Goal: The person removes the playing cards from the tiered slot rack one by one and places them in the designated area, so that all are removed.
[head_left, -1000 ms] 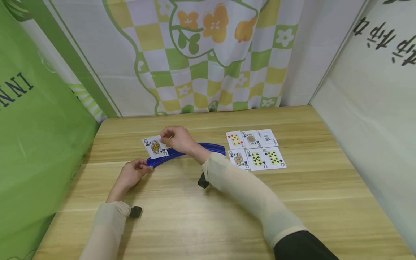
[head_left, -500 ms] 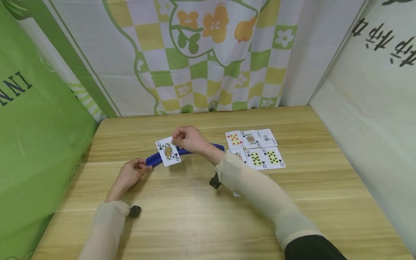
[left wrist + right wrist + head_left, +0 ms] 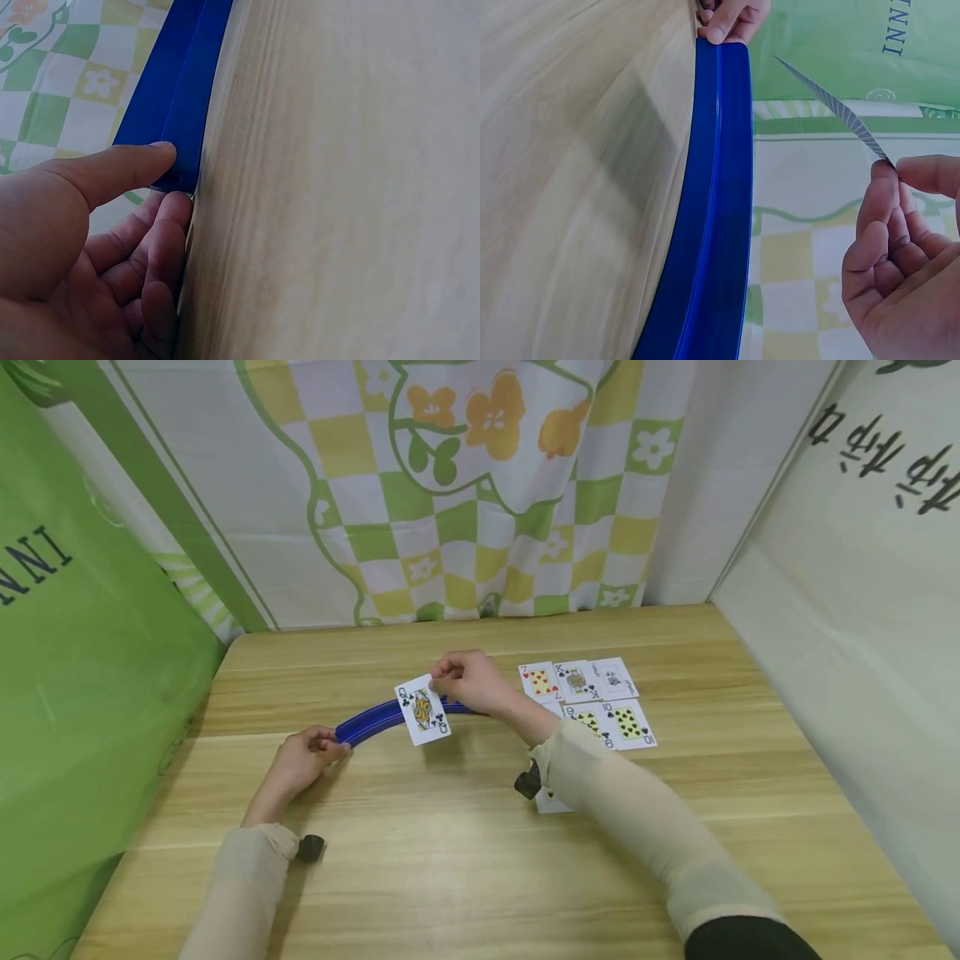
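A blue curved card holder [image 3: 367, 720] with a groove along it lies on the table. At its left end my left hand [image 3: 302, 764] pinches it, the thumb lying on top in the left wrist view. My right hand [image 3: 476, 683] pinches a queen of clubs playing card [image 3: 423, 710] by its upper right corner, between thumb and fingers. That card hangs above the holder, face toward the head camera. In the right wrist view the card [image 3: 844, 112] shows nearly edge-on, apart from the holder. The holder's right end is hidden behind my right hand and wrist.
Face-up cards lie in two rows at the right, among them a seven of hearts [image 3: 539, 682], a king [image 3: 576, 681], a joker [image 3: 612, 678] and a ten [image 3: 628, 723]. Another card [image 3: 553, 802] lies nearer, partly under my right sleeve. A patterned curtain [image 3: 480, 527] hangs behind the table.
My right hand has carried the queen of clubs rightward along the holder, and the card has tilted more upright. My left hand stays at the holder's left end.
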Demonstrator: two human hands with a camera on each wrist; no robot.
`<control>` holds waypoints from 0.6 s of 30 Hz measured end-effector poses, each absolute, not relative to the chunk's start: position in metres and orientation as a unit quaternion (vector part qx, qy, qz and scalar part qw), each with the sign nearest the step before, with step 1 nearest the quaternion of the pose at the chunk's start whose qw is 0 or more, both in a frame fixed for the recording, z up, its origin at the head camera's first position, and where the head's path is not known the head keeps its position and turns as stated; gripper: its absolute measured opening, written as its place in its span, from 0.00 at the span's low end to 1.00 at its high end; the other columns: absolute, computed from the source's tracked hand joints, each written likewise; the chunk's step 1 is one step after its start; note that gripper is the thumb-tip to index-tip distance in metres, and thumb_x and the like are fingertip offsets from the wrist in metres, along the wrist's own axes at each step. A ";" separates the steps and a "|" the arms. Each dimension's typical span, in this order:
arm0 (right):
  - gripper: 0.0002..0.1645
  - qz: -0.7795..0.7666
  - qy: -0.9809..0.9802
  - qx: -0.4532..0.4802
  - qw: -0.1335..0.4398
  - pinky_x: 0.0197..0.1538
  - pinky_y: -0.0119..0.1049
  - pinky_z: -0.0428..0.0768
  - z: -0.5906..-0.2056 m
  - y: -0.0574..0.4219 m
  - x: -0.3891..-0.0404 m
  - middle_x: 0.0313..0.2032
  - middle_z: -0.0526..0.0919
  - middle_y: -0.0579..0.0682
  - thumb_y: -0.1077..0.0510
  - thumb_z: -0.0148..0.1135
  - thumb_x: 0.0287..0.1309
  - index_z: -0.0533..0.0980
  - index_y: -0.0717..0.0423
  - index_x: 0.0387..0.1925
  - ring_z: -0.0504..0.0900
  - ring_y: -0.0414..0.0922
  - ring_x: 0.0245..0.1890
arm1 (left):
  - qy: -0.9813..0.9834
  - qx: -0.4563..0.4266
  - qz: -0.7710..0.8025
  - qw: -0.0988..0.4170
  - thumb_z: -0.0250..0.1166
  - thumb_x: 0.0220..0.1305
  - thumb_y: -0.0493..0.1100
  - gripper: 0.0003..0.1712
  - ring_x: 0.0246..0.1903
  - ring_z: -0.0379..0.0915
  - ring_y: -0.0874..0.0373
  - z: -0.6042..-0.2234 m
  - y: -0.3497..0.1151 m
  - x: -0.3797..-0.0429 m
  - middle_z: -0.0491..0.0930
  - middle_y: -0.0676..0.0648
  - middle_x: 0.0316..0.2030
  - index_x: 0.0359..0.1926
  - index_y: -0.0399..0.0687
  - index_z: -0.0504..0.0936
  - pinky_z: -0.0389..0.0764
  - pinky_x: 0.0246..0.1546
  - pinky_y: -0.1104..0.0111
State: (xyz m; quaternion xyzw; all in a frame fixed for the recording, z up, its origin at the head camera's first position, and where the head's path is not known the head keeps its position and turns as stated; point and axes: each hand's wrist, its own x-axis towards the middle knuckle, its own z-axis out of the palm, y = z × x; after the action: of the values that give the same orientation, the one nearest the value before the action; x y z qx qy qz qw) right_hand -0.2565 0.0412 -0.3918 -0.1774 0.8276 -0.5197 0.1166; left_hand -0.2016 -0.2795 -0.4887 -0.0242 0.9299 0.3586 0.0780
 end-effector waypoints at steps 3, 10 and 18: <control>0.08 -0.519 0.830 -0.161 0.124 0.36 0.38 0.83 -0.391 0.051 -0.254 0.33 0.84 0.52 0.60 0.63 0.64 0.81 0.60 0.42 0.84 0.56 0.34 | 0.930 -0.023 0.358 0.076 0.66 0.66 0.56 0.26 0.37 0.74 0.56 -0.487 -0.279 -0.201 0.82 0.43 0.40 0.52 0.39 0.79 0.73 0.36 0.70; 0.11 -0.488 0.853 -0.137 0.127 0.38 0.37 0.82 -0.385 0.077 -0.249 0.36 0.86 0.51 0.54 0.63 0.65 0.81 0.55 0.44 0.85 0.50 0.32 | 0.927 -0.027 0.365 0.080 0.67 0.65 0.56 0.26 0.36 0.73 0.58 -0.488 -0.279 -0.202 0.82 0.44 0.40 0.52 0.40 0.79 0.73 0.36 0.71; 0.12 -0.484 0.858 -0.119 0.122 0.35 0.34 0.79 -0.390 0.102 -0.246 0.36 0.86 0.50 0.52 0.63 0.65 0.82 0.54 0.45 0.85 0.55 0.36 | 0.928 -0.026 0.363 0.084 0.67 0.66 0.56 0.25 0.36 0.72 0.57 -0.488 -0.281 -0.203 0.81 0.45 0.39 0.51 0.40 0.79 0.73 0.36 0.70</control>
State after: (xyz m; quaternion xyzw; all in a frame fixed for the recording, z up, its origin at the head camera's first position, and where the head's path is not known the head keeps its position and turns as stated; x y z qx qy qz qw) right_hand -0.2463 0.1015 -0.3900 -0.1189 0.8580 -0.4844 0.1222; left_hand -0.2027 -0.2807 -0.4884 -0.0262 0.9275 0.3631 0.0844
